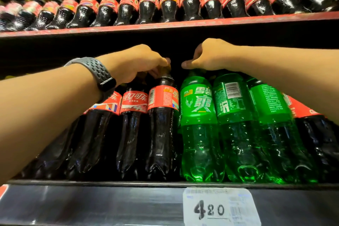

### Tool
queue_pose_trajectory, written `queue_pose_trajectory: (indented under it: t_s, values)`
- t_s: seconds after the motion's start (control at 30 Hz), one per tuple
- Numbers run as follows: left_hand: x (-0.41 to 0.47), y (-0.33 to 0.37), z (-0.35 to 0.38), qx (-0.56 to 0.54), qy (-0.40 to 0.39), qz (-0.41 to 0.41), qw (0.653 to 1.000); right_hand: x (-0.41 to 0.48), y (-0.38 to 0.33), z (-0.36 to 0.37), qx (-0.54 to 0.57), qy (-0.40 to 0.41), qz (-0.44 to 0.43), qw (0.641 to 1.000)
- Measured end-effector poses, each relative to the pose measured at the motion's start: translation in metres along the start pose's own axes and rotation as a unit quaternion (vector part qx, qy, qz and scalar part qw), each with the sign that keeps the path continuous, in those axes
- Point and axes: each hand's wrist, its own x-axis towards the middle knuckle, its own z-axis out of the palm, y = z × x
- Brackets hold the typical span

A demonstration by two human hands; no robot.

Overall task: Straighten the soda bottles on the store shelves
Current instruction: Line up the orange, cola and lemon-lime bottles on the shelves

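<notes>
We see dark cola bottles [163,124] with red labels beside green soda bottles [200,128], upright on the lower shelf [110,182].

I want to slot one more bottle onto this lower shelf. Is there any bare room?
Hardly any. The cola bottles and green bottles stand side by side along the shelf edge. The only gap is dark space above the caps, between left hand and right hand.

Counting what we see on the shelves

We count three green bottles [200,124], about five dark cola bottles [162,124] beside them, one price tag [220,207], two hands [139,62], and one watch [99,73].
</notes>
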Motion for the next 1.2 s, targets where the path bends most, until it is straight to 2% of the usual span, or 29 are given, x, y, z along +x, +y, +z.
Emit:
queue_pose_trajectory:
  t_s: [0.13,0.27,0.53,0.73,0.83,0.9,1.0,1.07,1.13,1.2]
  values:
    - [-0.003,-0.001,0.004,0.014,0.024,0.009,1.000,-0.003,0.000,-0.006,0.012,-0.028,0.012,0.999]
    - [-0.004,0.000,0.004,-0.004,0.030,0.024,0.999,-0.005,0.000,-0.010,0.008,-0.048,-0.014,0.999]
    - [-0.009,0.004,-0.006,0.024,-0.029,0.002,0.999,0.000,-0.003,-0.002,0.025,-0.020,0.024,0.999]
    - [-0.012,0.003,-0.008,0.030,-0.037,0.003,0.999,-0.004,-0.003,-0.003,0.021,-0.022,0.032,0.999]
    - [-0.010,-0.002,-0.007,0.029,-0.042,0.011,0.999,-0.005,-0.008,-0.005,0.019,0.010,0.017,1.000]
    - [-0.009,-0.004,-0.008,0.033,-0.040,0.021,0.998,-0.005,-0.020,-0.006,0.075,0.029,-0.010,0.997]
    - [-0.007,-0.006,-0.014,0.024,-0.012,0.036,0.999,-0.003,-0.043,0.000,0.094,-0.006,-0.042,0.995]
    - [-0.006,-0.008,-0.020,0.092,0.015,0.056,0.994,-0.001,-0.054,0.007,0.060,-0.034,-0.048,0.996]
    - [-0.006,-0.012,-0.028,0.238,0.029,0.065,0.969,0.001,-0.060,0.012,0.040,-0.059,-0.043,0.997]
    - [-0.010,-0.015,-0.031,0.329,0.007,0.050,0.943,0.002,-0.062,0.015,0.062,-0.067,-0.027,0.995]
